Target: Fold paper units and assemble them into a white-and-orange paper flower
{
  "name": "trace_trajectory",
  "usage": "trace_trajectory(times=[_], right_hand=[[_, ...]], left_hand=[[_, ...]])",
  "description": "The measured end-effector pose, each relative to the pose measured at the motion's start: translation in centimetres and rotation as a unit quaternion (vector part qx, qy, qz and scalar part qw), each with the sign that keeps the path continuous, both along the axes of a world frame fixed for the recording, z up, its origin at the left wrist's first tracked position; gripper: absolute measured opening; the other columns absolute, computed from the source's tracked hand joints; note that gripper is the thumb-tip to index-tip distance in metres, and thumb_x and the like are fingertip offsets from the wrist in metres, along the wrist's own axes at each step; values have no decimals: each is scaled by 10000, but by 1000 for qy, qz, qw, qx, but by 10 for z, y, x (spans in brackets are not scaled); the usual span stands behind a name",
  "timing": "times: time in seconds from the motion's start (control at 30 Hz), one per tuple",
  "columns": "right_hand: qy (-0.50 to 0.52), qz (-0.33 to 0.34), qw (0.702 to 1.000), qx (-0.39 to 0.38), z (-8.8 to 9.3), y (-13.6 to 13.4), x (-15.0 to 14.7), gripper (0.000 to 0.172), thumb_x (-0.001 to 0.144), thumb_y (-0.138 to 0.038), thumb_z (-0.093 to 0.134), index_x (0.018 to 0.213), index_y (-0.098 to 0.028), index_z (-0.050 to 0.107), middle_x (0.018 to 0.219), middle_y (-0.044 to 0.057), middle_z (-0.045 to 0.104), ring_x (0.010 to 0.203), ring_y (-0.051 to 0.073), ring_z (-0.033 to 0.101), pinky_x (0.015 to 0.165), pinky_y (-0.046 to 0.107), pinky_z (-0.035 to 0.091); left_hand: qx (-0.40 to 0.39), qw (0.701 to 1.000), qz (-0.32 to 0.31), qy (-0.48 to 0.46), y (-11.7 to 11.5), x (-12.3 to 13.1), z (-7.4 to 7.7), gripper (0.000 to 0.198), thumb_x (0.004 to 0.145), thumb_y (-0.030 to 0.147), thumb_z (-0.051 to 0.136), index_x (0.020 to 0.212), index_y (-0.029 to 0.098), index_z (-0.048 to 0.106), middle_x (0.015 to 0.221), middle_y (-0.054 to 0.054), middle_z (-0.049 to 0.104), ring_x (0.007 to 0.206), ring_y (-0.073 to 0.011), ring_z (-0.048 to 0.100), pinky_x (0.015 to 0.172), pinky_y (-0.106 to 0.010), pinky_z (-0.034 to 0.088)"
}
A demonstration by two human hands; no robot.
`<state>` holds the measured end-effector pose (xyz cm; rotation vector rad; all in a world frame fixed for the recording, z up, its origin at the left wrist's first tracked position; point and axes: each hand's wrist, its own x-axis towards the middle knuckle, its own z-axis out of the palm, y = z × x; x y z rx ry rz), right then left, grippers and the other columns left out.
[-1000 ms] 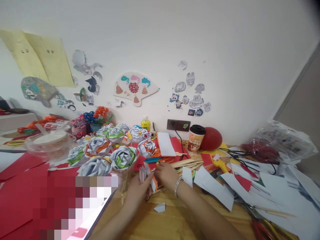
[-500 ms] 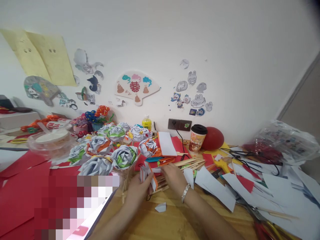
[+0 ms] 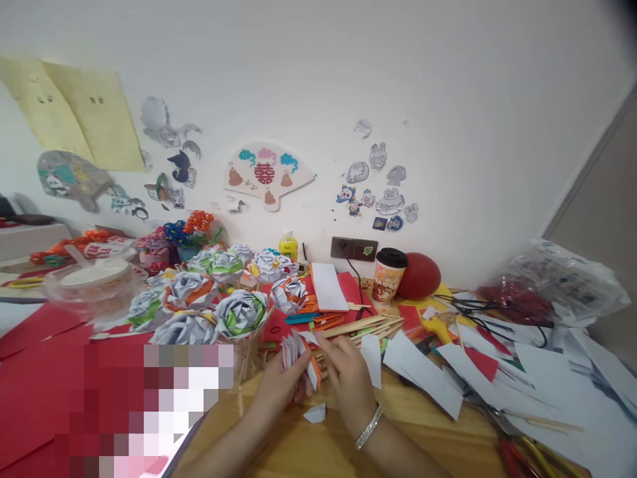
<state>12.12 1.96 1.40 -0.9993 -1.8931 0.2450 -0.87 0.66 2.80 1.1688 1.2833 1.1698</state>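
My left hand (image 3: 281,385) is closed around a bundle of folded paper (image 3: 294,352), white with orange edges. At the bundle's right side, my right hand (image 3: 346,375) is closed, its fingertips pinching a white flap of the same paper. A silvery bracelet (image 3: 369,426) circles my right wrist. Just below the hands a small folded white paper piece (image 3: 315,413) lies on the wooden table (image 3: 298,455). Wooden sticks (image 3: 381,326) lie beyond my right hand. To the left stand several paper flowers (image 3: 242,312), white with green, orange or yellow edges.
White paper strips (image 3: 423,375) and scissors (image 3: 512,431) lie on the right, near a yellow glue gun (image 3: 438,327). A lidded cup (image 3: 389,277) and a red balloon (image 3: 419,275) stand at the back. Red paper (image 3: 30,411) and a plastic tub (image 3: 94,285) are on the left.
My right hand has drawn back slightly toward me, still at the paper's edge. The folded bundle in my left hand has turned and shows more of its layers. The view has shifted slightly.
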Motion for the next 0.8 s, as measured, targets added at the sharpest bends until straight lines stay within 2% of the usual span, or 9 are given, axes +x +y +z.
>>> trace_trajectory(times=[0.3, 0.53, 0.8], right_hand=[[80, -2, 996, 36, -1, -5, -1, 410, 851, -83, 373, 1200, -245, 512, 796, 40, 507, 759, 177, 493, 656, 296, 432], [50, 27, 995, 79, -3, -8, 3, 455, 837, -71, 387, 1239, -265, 474, 853, 54, 538, 825, 193, 504, 702, 321, 432], [50, 41, 994, 91, 1, -8, 8, 447, 838, -83, 389, 1233, -271, 483, 863, 57, 561, 829, 197, 516, 719, 333, 434]], left_hand=[[14, 999, -24, -45, 2, -2, -4, 436, 666, 575, 565, 536, 163, 508, 378, -1, 562, 307, -84, 394, 352, -195, 283], [26, 998, -11, -59, -1, 1, 0, 423, 655, 564, 583, 556, 159, 510, 385, 2, 563, 312, -79, 392, 351, -192, 275], [18, 997, -1, -71, -5, 4, 4, 406, 658, 553, 591, 594, 165, 493, 392, 8, 570, 322, -73, 391, 355, -180, 271]])
